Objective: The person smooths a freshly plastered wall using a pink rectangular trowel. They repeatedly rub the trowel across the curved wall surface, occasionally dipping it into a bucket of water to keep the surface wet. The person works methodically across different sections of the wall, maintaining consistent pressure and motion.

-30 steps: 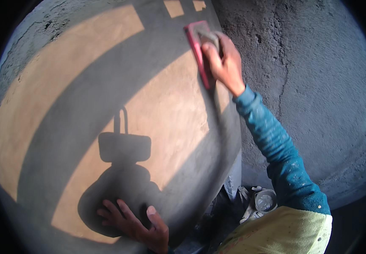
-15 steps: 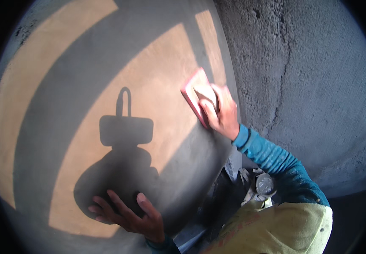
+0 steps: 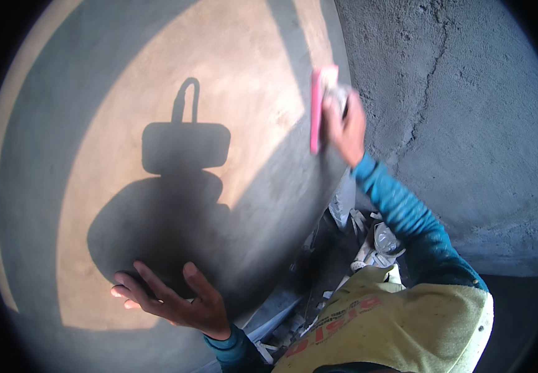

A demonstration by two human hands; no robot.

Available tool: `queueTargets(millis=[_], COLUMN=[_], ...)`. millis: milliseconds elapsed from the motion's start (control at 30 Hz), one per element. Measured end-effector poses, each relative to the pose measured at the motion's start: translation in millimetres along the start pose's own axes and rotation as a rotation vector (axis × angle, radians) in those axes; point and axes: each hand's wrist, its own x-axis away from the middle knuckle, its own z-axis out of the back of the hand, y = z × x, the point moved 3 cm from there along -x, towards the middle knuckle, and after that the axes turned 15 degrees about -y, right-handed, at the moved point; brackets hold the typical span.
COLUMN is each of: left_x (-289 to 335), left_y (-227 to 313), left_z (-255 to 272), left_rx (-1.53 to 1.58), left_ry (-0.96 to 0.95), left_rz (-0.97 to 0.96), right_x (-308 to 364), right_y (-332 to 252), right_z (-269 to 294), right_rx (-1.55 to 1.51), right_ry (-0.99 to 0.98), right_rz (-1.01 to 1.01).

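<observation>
My right hand (image 3: 347,124) is closed round the handle of a plastering float (image 3: 317,112) with a pink edge. The float is at the right side of the smooth grey wall (image 3: 250,74), near the corner, and stands edge-on to my view; whether its whole face touches the wall I cannot tell. My left hand (image 3: 179,298) is low in front of the wall, fingers spread and holding nothing. Whether its fingertips touch the surface is not clear. Sunlight and the shadow of my head with the head gear fall across the wall.
A rough grey wall (image 3: 468,124) with a long crack meets the smooth one at the right. Below, beside my apron (image 3: 393,323), a clear plastic container (image 3: 386,239) sits among scraps. Broken debris (image 3: 284,332) lies along the wall's foot.
My right hand has moved the float up and right toward the corner, turning it more upright. My left hand has shifted slightly left and up in view. The head view has shifted too.
</observation>
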Motion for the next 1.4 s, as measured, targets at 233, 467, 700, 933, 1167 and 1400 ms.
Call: queueTargets(millis=[233,467,700,933,1167,1400], left_x=[0,-5,-9,-6,-16,-14], left_y=[1,6,9,7,11,4], left_z=[-2,-5,-9,2,-1,4], left_rx=[-0.054,0.001,-0.036,-0.076,-0.07,0.046], left_ry=[0.015,0.016,0.025,-0.021,-0.023,-0.044], left_rz=[0.012,-0.012,0.015,-0.003,-0.071,-0.102], right_x=[-37,-100,77,-13,165,135], right_y=[-137,-41,-37,-43,59,-46], right_z=[-5,26,-27,3,-24,-39], right_rx=[0.105,0.162,0.169,0.009,0.105,0.055], right_ry=[-0.078,0.158,-0.157,0.047,-0.177,-0.102], right_rz=[0.412,0.176,0.227,-0.064,-0.238,-0.052])
